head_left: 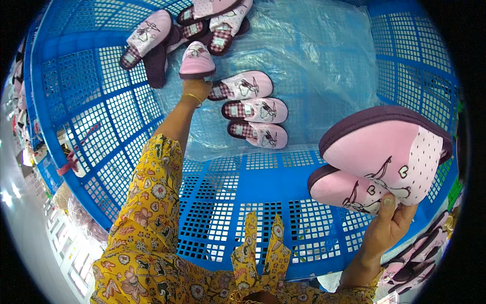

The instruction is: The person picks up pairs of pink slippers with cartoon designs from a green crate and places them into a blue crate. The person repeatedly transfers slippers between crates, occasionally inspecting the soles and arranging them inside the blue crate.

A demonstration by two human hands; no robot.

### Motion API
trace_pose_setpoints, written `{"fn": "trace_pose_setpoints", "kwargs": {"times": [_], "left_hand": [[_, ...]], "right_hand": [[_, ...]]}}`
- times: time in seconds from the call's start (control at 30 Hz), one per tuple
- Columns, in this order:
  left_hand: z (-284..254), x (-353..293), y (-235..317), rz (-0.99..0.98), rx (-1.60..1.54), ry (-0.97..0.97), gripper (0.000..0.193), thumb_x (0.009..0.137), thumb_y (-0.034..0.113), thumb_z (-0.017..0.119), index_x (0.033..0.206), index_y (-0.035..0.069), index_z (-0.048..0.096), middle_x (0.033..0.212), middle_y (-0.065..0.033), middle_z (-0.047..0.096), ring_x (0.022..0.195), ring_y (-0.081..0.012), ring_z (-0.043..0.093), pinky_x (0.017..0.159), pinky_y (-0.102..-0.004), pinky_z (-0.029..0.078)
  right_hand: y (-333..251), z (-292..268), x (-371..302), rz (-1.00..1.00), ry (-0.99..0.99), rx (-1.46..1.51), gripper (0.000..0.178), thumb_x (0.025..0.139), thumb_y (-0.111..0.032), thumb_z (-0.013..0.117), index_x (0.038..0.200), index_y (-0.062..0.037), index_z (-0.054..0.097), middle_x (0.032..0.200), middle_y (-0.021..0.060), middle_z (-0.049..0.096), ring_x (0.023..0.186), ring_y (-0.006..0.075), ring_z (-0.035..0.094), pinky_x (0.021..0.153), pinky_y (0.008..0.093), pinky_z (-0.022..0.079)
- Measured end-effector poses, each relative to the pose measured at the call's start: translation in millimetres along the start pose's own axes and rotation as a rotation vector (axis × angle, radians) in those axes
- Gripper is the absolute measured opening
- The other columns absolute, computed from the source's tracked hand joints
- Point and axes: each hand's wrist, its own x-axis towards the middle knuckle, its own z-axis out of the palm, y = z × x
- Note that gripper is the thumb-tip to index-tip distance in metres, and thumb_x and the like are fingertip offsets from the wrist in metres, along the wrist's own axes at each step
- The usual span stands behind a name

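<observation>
My left hand reaches down into a big blue plastic basket. It is closed at the dark edge of a pink slipper, and the slipper hides most of its fingers. My right hand, thumb on top, grips two pink slippers pressed together: a larger-looking upper slipper and a lower slipper. Both have dark purple edges and a drawn figure with a heart. Just right of my left hand, three slippers lie in a row: the top slipper, the middle slipper and the bottom slipper.
Several more slippers are heaped at the basket's far left. Clear plastic sheeting lines the bottom. The basket's lattice wall curves up on the left. Outside, more pink and dark slippers lie at the lower right.
</observation>
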Motion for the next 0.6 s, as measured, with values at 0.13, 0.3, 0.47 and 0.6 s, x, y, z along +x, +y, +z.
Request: {"fn": "trace_pose_setpoints", "kwargs": {"times": [0.13, 0.3, 0.47, 0.6], "left_hand": [[-59.9, 8.2, 8.9, -0.258, -0.349, -0.097, 0.024, 0.076, 0.019, 0.062, 0.096, 0.005, 0.065, 0.101, -0.0168, 0.064, 0.101, -0.0348, 0.058, 0.091, -0.0401, 0.045], [-50.0, 13.1, -52.6, -0.555, -0.224, 0.115, 0.045, 0.073, 0.019, 0.071, 0.113, 0.004, 0.057, 0.117, -0.0214, 0.056, 0.111, -0.0349, 0.053, 0.095, -0.0409, 0.043], [-67.9, 55.9, -60.3, -0.099, -0.410, 0.164, 0.080, 0.067, 0.026, 0.080, 0.135, 0.007, 0.041, 0.129, -0.0201, 0.046, 0.121, -0.0330, 0.046, 0.103, -0.0385, 0.037], [-62.1, 98.3, -48.8, -0.015, -0.425, 0.095, 0.074, 0.069, 0.029, 0.080, 0.132, 0.012, 0.046, 0.129, -0.0183, 0.047, 0.120, -0.0327, 0.048, 0.101, -0.0378, 0.040]], "right_hand": [[3.3, -3.4, -2.9, 0.015, 0.009, -0.006, 0.043, 0.092, -0.015, 0.056, 0.127, 0.0060, 0.043, 0.119, 0.0137, 0.054, 0.105, 0.0183, 0.052, 0.094, 0.0311, 0.038], [2.4, -3.7, -6.8, 0.003, 0.011, 0.003, 0.041, 0.092, -0.015, 0.056, 0.125, 0.0056, 0.045, 0.115, 0.0120, 0.055, 0.103, 0.0175, 0.052, 0.092, 0.0301, 0.039], [-0.5, 2.3, -8.8, 0.019, 0.028, 0.028, 0.043, 0.091, -0.015, 0.058, 0.126, 0.0055, 0.044, 0.116, 0.0134, 0.055, 0.104, 0.0183, 0.053, 0.093, 0.0315, 0.039], [2.4, -2.1, -10.5, -0.007, -0.030, 0.002, 0.043, 0.091, -0.016, 0.059, 0.126, 0.0053, 0.045, 0.117, 0.0142, 0.055, 0.106, 0.0191, 0.053, 0.093, 0.0323, 0.039]]}}
